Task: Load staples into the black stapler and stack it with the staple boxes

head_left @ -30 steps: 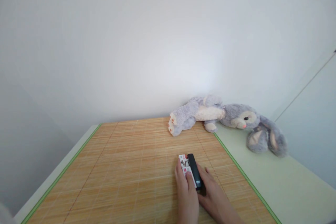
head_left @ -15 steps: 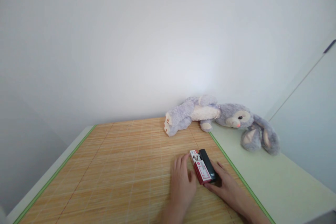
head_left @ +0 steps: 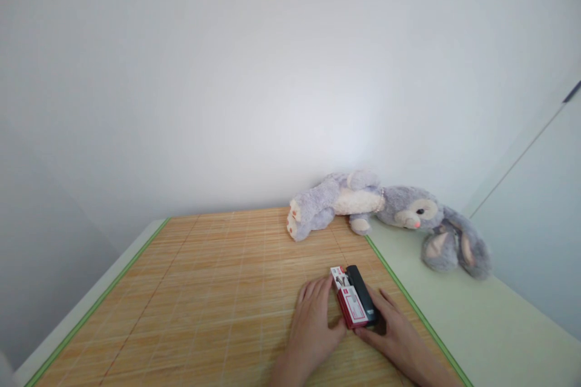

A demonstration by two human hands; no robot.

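A small red-and-white box [head_left: 355, 307] lies on the bamboo mat with its inner tray partly slid out, showing small metal pieces at its far end. Against its right side rests a black stapler-like object [head_left: 362, 293]. My left hand [head_left: 313, 323] is at the box's left side, index fingertip by the far corner and thumb by the near corner, closed on that edge. From the right, my right hand [head_left: 393, 329] holds the black stapler, fingers along its outer side and thumb at the near end of the pair.
The bamboo mat [head_left: 204, 290] with green edging covers most of the pale table [head_left: 490, 326]. A grey plush rabbit [head_left: 358, 201] lies on its side at the back right, against the white wall [head_left: 227, 84].
My left hand has moved in to the right, its fingers and thumb now against the box. My right hand keeps its hold. The whole view has shifted slightly.
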